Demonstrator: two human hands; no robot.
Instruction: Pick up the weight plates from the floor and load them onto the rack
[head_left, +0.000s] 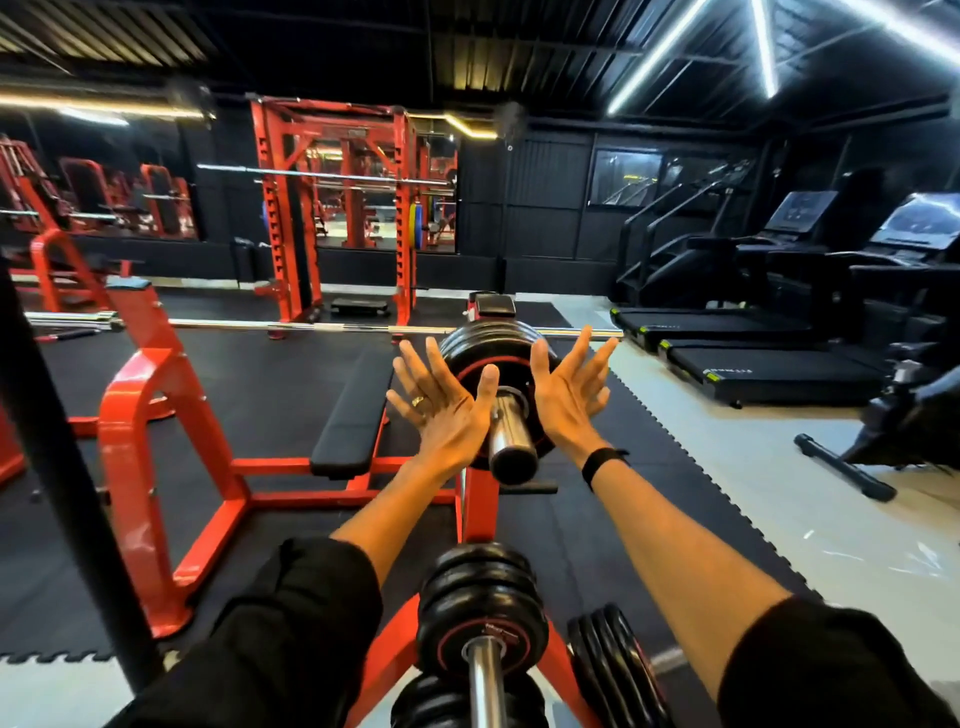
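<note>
Several black weight plates (470, 345) with a red ring sit on the chrome barbell sleeve (511, 444) that rests on the red bench rack (150, 395). My left hand (441, 397) and my right hand (569, 387) are spread open on either side of those plates, palms facing each other, holding nothing. Closer to me, more black plates (480, 605) sit stacked on a lower chrome peg of the rack. Further plates (615, 670) lean on a peg at the lower right.
A black padded bench (353, 421) lies left of the plates inside the red frame. A red power rack (332, 208) stands at the back. Treadmills (753, 364) line the right side. A black post (62, 441) rises at the left.
</note>
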